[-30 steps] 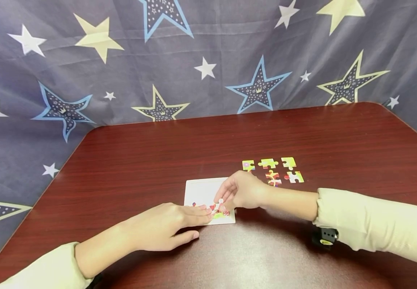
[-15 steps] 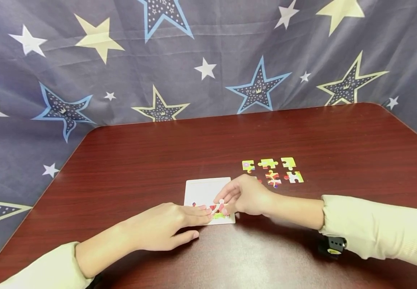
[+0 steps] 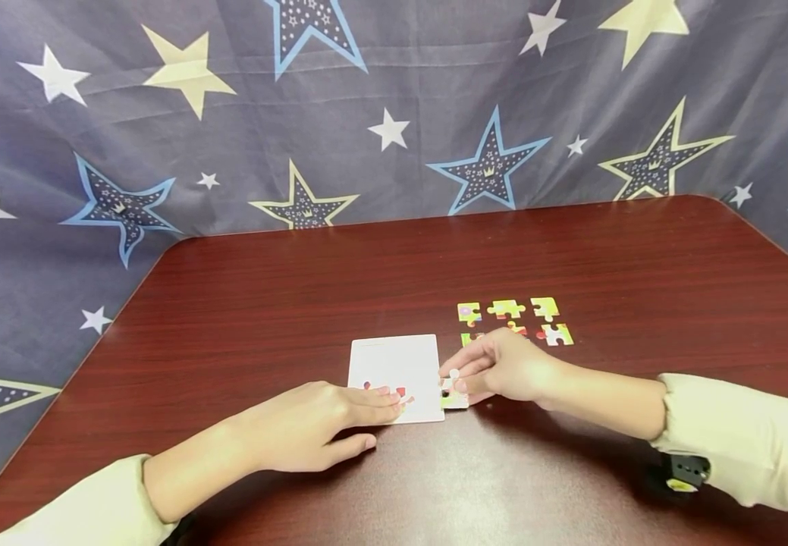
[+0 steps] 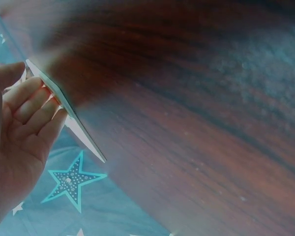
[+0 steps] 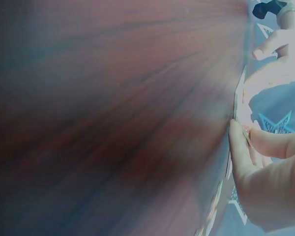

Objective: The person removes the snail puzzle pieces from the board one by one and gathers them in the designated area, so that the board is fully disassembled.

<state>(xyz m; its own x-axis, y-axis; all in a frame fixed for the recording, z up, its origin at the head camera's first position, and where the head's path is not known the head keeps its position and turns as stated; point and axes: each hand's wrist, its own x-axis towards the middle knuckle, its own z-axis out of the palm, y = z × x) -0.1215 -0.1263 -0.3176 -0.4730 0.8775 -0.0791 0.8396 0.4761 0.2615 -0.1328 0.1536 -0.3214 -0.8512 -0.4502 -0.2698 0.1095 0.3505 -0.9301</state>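
Note:
My left hand (image 3: 312,425) lies with straight fingers over the lower left of a white puzzle tray (image 3: 397,360). Bits of red printed puzzle piece (image 3: 402,393) show beside its fingertips, and the rest is covered by the hand. Between thumb and fingers, my right hand (image 3: 510,371) pinches a jigsaw piece (image 3: 450,394) with a white knob on top, right at the tray's right edge. In the right wrist view the thumb and fingers of the right hand (image 5: 270,167) grip the thin piece. The left wrist view shows the left fingers (image 4: 49,110) against the tray's edge.
Several loose jigsaw pieces lie in rows behind the right hand, among them a yellow one (image 3: 507,309) and a white and red one (image 3: 557,334). A dark red wooden table (image 3: 284,303) bears everything. Behind it hangs a grey star-patterned cloth (image 3: 394,76).
My right hand has moved right, carrying the jigsaw piece from the tray's lower right area to its right edge. The left hand has stayed in place.

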